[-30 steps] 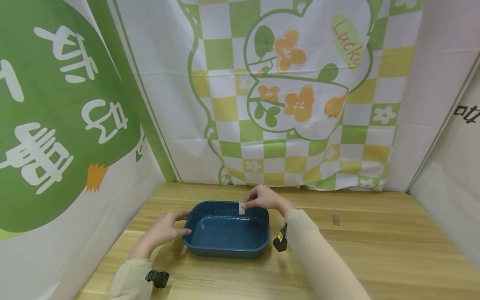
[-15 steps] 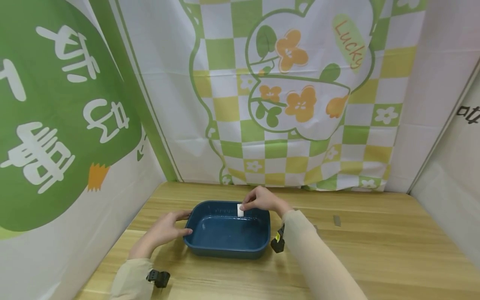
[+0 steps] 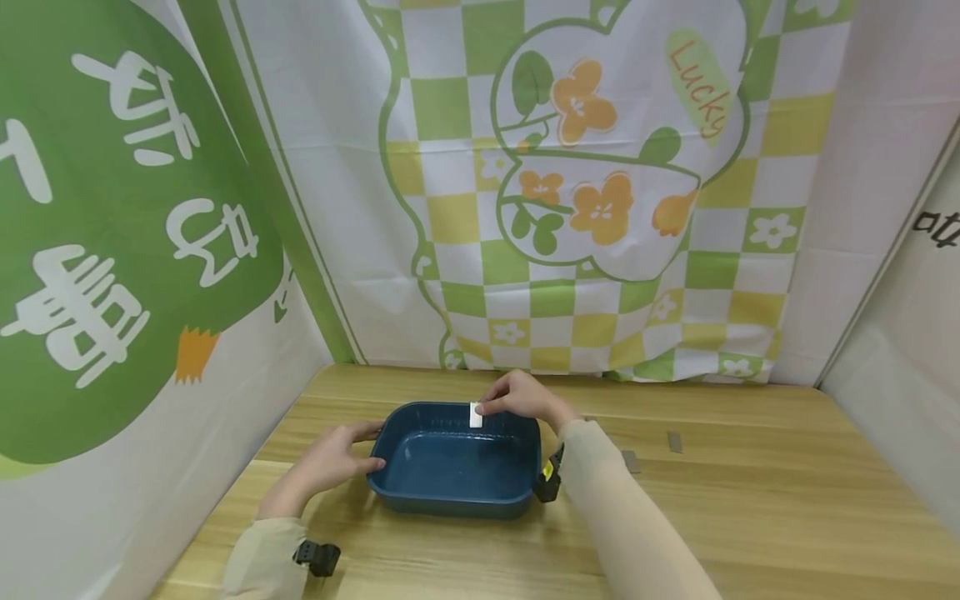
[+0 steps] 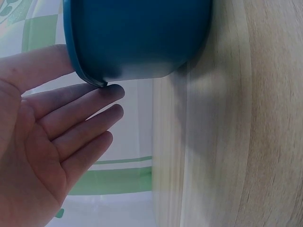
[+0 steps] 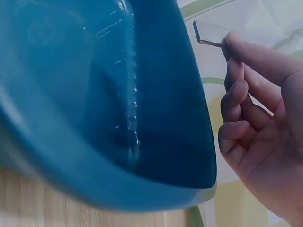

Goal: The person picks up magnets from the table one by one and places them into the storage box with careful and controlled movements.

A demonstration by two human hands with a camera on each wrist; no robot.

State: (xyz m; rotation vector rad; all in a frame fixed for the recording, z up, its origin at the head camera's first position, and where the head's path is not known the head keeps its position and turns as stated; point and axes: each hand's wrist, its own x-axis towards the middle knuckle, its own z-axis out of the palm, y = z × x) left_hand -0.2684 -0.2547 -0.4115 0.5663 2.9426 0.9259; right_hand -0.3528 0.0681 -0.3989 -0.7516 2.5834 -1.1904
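A dark blue rectangular basin [image 3: 450,467] with rounded corners stands on the wooden table. My left hand [image 3: 335,457] holds its left end, thumb over the rim and fingers outside; the left wrist view shows these fingers [image 4: 80,123] fairly straight beside the outer wall. Above the basin's back rim, my right hand [image 3: 525,398] pinches a small flat rectangular piece [image 3: 476,415] between thumb and fingertips. It looks pale in the head view; in the right wrist view this thin piece [image 5: 210,33] shows a silvery edge, apart from the basin. The other right fingers are curled.
Small flat grey pieces lie on the table to the right: one grey piece [image 3: 675,442] farther out, another grey strip [image 3: 630,461] beside my right sleeve. Shiny streaks [image 5: 132,109] run inside the basin. A patterned cloth [image 3: 540,317] hangs along the table's back edge.
My right hand has shifted slightly left, taking the pinched piece with it. A grey strip beside the right sleeve has come into view. My left hand stays at the basin's left end.
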